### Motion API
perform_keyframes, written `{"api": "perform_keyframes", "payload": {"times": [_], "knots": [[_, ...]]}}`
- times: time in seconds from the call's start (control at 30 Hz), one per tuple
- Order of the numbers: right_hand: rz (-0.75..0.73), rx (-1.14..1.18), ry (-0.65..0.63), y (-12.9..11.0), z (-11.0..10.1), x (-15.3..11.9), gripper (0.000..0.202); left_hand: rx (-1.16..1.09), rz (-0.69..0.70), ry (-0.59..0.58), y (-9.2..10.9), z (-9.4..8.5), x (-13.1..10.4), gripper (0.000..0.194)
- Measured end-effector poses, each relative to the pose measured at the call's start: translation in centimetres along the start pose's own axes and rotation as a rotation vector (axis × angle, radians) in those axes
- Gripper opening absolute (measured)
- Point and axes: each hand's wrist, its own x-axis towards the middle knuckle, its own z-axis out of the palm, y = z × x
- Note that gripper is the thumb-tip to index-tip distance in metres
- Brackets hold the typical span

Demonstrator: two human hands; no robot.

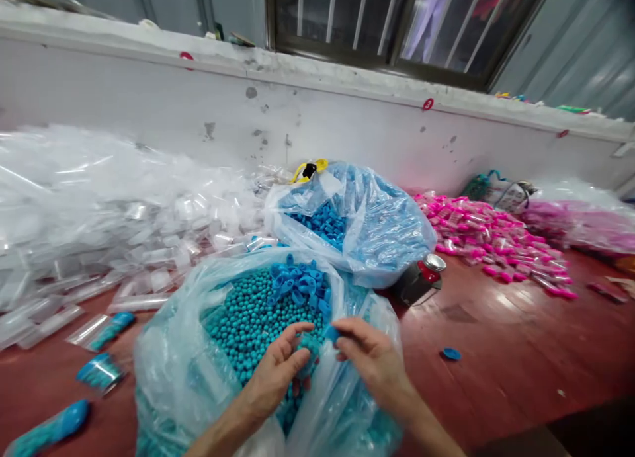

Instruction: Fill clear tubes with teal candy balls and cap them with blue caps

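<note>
My left hand [278, 371] is closed around a clear plastic tube [310, 344] that shows teal balls inside. Close beside it, my right hand [372, 361] pinches a small blue cap [331, 333] near the tube's end; whether the two touch is hard to make out. Both hands are above an open plastic bag [173, 331] full of teal balls [243, 318]. A heap of loose blue caps [300, 285] lies on top of the balls. To the left, a filled tube with a blue end [52, 430] rests on the red table [496, 351].
Behind stands a bag of blue caps [367, 219], with a dark jar [419, 282] at its right. Clear empty tubes [163, 258] pile up at left. Pink-ended tubes [496, 235] are heaped at right. A single blue cap [451, 354] lies on the table. A white wall [337, 126] closes the back.
</note>
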Motion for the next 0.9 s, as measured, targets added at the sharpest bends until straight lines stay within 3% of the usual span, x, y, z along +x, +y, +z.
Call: {"api": "perform_keyframes", "payload": {"times": [0.07, 0.17, 0.33, 0.53, 0.77, 0.9], "knots": [[0.004, -0.016, -0.065, 0.3, 2.2, 0.3, 0.021, -0.004, 0.040, -0.027, -0.2, 0.0, -0.3, 0.052], [0.032, -0.029, -0.068, 0.7, 3.5, 0.7, 0.019, -0.003, 0.065, -0.024, -0.1, -0.1, -0.8, 0.051], [-0.020, -0.094, -0.061, 0.5, 3.3, 0.9, 0.019, -0.034, 0.055, 0.048, 0.7, 0.0, -1.1, 0.057], [0.022, -0.052, -0.233, 0.7, 2.8, 1.0, 0.019, -0.057, 0.059, 0.001, 0.5, -0.4, -1.3, 0.057], [-0.253, -0.236, -0.086, 0.3, 4.4, 0.2, 0.023, -0.064, 0.086, 0.151, 0.1, 0.2, -1.2, 0.043], [-0.185, -0.180, -0.080, 0.7, 4.9, 0.2, 0.022, -0.066, 0.044, 0.160, 0.4, 0.0, -1.0, 0.042]]}}
